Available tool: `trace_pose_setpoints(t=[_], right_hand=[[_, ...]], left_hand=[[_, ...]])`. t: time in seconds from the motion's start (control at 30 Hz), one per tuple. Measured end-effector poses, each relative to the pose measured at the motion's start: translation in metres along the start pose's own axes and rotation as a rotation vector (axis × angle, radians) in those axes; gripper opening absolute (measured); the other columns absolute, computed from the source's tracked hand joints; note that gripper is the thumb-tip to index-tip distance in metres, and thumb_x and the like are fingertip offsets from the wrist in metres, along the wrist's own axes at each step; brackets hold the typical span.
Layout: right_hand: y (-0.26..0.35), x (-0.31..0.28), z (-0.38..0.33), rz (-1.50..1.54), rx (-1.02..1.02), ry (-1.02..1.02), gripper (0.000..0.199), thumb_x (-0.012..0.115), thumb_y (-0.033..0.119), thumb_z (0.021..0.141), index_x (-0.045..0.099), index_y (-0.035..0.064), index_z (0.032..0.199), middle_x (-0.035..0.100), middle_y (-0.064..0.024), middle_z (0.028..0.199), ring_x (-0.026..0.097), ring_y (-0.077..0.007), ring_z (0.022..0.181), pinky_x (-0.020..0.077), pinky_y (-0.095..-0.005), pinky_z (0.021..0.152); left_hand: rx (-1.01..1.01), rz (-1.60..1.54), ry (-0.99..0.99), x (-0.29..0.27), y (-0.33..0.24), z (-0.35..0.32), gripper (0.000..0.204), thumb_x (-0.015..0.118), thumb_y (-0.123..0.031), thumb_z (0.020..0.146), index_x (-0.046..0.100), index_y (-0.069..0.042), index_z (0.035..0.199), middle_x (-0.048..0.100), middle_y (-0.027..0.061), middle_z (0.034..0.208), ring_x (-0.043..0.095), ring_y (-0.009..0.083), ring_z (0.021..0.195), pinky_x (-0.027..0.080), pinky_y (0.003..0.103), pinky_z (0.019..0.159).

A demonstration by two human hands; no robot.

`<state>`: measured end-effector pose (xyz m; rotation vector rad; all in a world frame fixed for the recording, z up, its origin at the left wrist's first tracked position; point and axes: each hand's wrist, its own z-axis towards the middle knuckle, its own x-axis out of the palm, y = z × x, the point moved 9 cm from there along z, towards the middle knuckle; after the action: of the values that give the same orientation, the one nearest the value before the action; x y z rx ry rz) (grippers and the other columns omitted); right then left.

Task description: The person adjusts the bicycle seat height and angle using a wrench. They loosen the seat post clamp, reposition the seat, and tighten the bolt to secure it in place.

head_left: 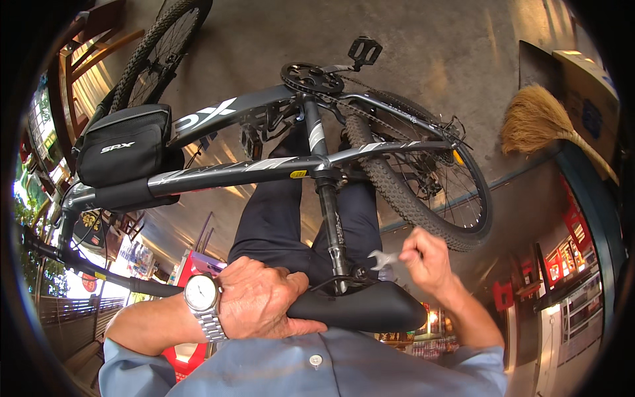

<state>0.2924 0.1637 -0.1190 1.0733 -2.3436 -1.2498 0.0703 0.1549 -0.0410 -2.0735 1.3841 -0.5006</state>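
A dark grey bicycle [245,170] stands across in front of me, its black saddle [360,309] close to my shirt. My left hand [258,296], with a steel watch at the wrist, is closed round the narrow nose of the saddle. Right of the seat post [331,218], my right hand [428,259] grips a silver open-end wrench [383,260]. The wrench's open jaw points left toward the clamp [344,281] under the saddle, apart from it as far as I can see. The fingers hide the rest of the wrench.
A black frame bag [126,145] hangs near the handlebar at left. The rear wheel [423,178] and a pedal [364,51] lie beyond my legs. At right, a straw broom [539,119] rests by a cardboard box [585,92]. Wooden furniture [69,79] stands at far left.
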Motion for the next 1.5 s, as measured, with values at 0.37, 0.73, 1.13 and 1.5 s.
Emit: trace_pose_setpoints(t=[0.37, 0.73, 1.13, 1.5], right_hand=[[0.011, 0.011, -0.044, 0.285, 0.529, 0.088, 0.021, 0.075, 0.014, 0.09, 0.064, -0.0007, 0.079, 0.061, -0.0022, 0.065, 0.056, -0.0074, 0.06, 0.0426, -0.0259, 0.053], [0.002, 0.044, -0.042, 0.625, 0.915, 0.434, 0.024, 0.067, 0.018, 0.098, 0.058, 0.005, 0.08, 0.053, 0.0079, 0.065, 0.041, 0.0003, 0.059, 0.0342, -0.0216, 0.05], [-0.003, 0.036, -0.04, 0.412, 0.561, 0.262, 0.028, 0.071, 0.02, 0.095, 0.061, 0.0001, 0.078, 0.055, 0.0011, 0.058, 0.045, -0.0009, 0.056, 0.0354, -0.0237, 0.048], [-0.011, 0.04, -0.082, 0.825, 1.008, 0.224, 0.021, 0.063, 0.024, 0.101, 0.06, 0.0051, 0.094, 0.06, 0.0045, 0.081, 0.052, -0.0013, 0.069, 0.0426, -0.0188, 0.06]], left_hand=[[-0.001, -0.019, 0.0, 0.0, 0.0, 0.001, 0.063, 0.078, -0.062, 0.073, 0.057, -0.003, 0.068, 0.059, 0.0144, 0.059, 0.061, 0.0356, 0.053, 0.048, 0.042, 0.047], [-0.024, -0.02, 0.051, 0.0, 0.0, 0.003, 0.061, 0.079, -0.06, 0.073, 0.059, -0.002, 0.071, 0.06, 0.0163, 0.062, 0.062, 0.0366, 0.055, 0.049, 0.043, 0.05], [-0.003, -0.055, -0.026, 0.0, 0.001, 0.0, 0.062, 0.08, -0.06, 0.071, 0.06, -0.002, 0.072, 0.06, 0.015, 0.062, 0.062, 0.0347, 0.054, 0.049, 0.042, 0.05], [0.014, -0.037, -0.081, 0.0, 0.001, -0.005, 0.062, 0.082, -0.06, 0.069, 0.06, -0.001, 0.071, 0.059, 0.0138, 0.058, 0.06, 0.0338, 0.052, 0.048, 0.041, 0.049]])
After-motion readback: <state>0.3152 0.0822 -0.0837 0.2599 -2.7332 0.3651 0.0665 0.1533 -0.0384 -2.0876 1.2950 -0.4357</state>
